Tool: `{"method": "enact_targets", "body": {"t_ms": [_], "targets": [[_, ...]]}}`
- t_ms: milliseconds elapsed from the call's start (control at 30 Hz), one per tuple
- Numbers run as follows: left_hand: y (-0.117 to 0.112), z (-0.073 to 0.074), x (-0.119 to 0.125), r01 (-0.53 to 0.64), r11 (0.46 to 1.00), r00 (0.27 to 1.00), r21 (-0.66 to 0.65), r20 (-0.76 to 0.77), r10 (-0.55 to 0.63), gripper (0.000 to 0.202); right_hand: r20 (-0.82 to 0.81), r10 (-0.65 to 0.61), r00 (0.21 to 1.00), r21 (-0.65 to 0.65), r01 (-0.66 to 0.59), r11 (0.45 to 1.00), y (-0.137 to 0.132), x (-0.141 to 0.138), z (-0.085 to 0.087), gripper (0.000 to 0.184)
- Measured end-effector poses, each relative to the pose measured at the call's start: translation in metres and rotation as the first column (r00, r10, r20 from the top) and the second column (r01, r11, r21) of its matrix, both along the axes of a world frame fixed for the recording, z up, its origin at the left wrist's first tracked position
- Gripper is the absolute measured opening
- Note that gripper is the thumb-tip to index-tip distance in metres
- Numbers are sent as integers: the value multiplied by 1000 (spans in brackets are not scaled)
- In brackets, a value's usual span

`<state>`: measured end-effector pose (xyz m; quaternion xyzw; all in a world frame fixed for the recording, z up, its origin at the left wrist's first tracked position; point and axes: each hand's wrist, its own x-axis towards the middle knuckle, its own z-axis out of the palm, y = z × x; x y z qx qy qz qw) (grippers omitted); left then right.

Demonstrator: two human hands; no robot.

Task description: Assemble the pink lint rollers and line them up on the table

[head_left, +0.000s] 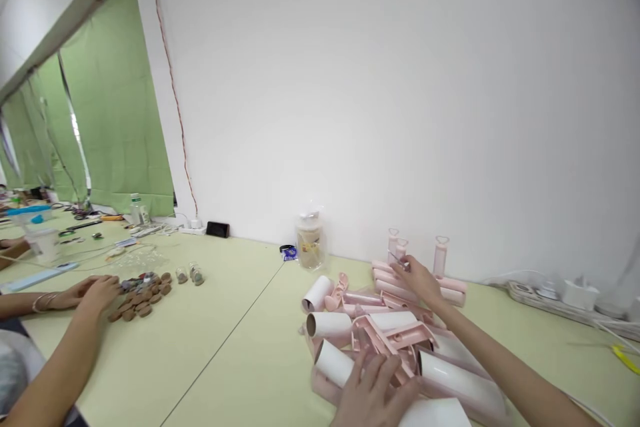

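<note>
My left hand (373, 392) lies with fingers apart over a pile of parts that look like lint rollers. White rolls with cardboard cores (333, 325) and pink plastic handle pieces (380, 337) are heaped around it. Farther back, my right hand (417, 275) has its fingers pinched around a small thin item with a metallic look, too small to make out. Beneath and beside that hand lie pink cylinders in a row (395, 280). Pink rollers with loop tops stand upright against the wall, one of them (440, 257) just right of the right hand.
At left a co-worker's hands (95, 293) rest by a heap of brown discs (140, 297). Small glass jars (196, 273) stand nearby. A wrapped canister (310, 243) and a phone (218, 229) are along the wall. A power strip (555, 297) with cables lies at right.
</note>
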<state>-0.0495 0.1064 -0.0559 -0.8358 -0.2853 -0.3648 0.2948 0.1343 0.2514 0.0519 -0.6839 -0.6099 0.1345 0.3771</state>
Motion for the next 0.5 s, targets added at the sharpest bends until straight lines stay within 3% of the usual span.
{"method": "enact_targets", "body": {"t_ms": [67, 133, 233, 267, 333, 400, 433, 500], "targets": [[-2, 11, -5, 24, 987, 998, -157, -60, -33, 54, -29, -25, 999, 91, 27, 995, -10, 4, 10, 23], [-8, 23, -10, 77, 937, 993, -341, -57, -102, 71, -80, -58, 995, 214, 74, 974, -28, 9, 26, 24], [-23, 42, -10, 238, 774, 969, -587, 200, -146, 87, -145, -28, 989, 380, 81, 922, -71, 16, 49, 25], [-29, 48, -8, 346, 670, 923, -657, 366, -118, 87, -153, 4, 988, 404, 59, 913, -89, 19, 53, 28], [-41, 58, -1, 603, 389, 744, -697, 667, 40, 78, -178, 61, 982, 412, 19, 911, -127, 24, 52, 29], [-50, 65, 8, 776, 127, 592, -618, 782, 193, 70, -319, 108, 942, 336, 6, 942, -162, 28, 39, 29], [-52, 67, 13, 813, 31, 560, -581, 796, 228, 69, -364, 150, 919, 293, -40, 955, -178, 28, 29, 30], [-54, 64, 21, 829, -87, 557, -553, 798, 231, 72, -451, 254, 856, 270, -140, 953, -204, 28, 5, 26]]}}
